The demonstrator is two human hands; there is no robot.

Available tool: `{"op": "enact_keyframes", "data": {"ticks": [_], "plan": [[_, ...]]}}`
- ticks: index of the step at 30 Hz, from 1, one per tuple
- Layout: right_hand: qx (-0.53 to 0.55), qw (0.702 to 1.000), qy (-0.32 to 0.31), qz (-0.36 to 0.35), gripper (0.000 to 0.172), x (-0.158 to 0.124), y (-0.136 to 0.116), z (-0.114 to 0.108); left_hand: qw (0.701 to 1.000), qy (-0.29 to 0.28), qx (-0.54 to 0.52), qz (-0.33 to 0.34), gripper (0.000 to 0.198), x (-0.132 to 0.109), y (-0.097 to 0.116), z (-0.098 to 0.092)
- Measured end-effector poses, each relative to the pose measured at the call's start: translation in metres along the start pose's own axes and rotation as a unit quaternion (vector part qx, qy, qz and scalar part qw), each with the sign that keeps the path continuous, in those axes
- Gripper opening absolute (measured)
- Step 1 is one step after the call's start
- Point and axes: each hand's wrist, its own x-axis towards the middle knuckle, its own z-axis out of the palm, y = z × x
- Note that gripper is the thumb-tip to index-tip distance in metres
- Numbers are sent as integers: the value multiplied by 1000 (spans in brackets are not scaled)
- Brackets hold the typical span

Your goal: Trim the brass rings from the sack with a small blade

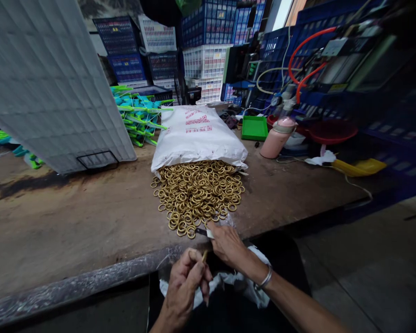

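Observation:
Brass-coloured rings [201,189] lie in a loose heap, spilling from the mouth of a white sack [201,134] with red print. In front of the table edge, my left hand [185,282] is closed, pinching a ring [204,255] between thumb and fingers. My right hand [227,243] reaches over the edge to the near side of the heap. Its fingers are closed on a small knife [203,232] with a dark blade and a pale part by the fingers. The blade points left, close to the nearest rings. A metal bangle [264,277] circles that wrist.
A tall pale panel [55,83] stands on the table [72,222] at left, beside green and blue plastic pieces [138,115]. On the right are a green tray [254,128], a pink bottle [277,138] and an air-hose machine [343,60]. Stacked crates [208,60] rise behind.

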Motion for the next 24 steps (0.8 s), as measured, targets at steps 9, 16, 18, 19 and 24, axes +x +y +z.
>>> {"op": "enact_keyframes", "data": {"ticks": [9, 16, 18, 19, 24], "plan": [[24, 997, 62, -42, 22, 25, -20, 21, 988, 28, -144, -50, 18, -2, 1, -12], [25, 997, 69, -19, 17, 30, -19, 25, 974, 40, -211, -71, 29, 0, 12, -16], [40, 997, 72, -12, 17, 30, -18, 22, 968, 51, -228, -88, 29, 1, 14, -17], [52, 996, 72, -11, 18, 30, -17, 20, 965, 62, -234, -95, 26, 2, 15, -18], [181, 979, 93, -25, 15, 26, -12, 11, 971, 103, -199, -78, 21, 11, 11, -18]]}}
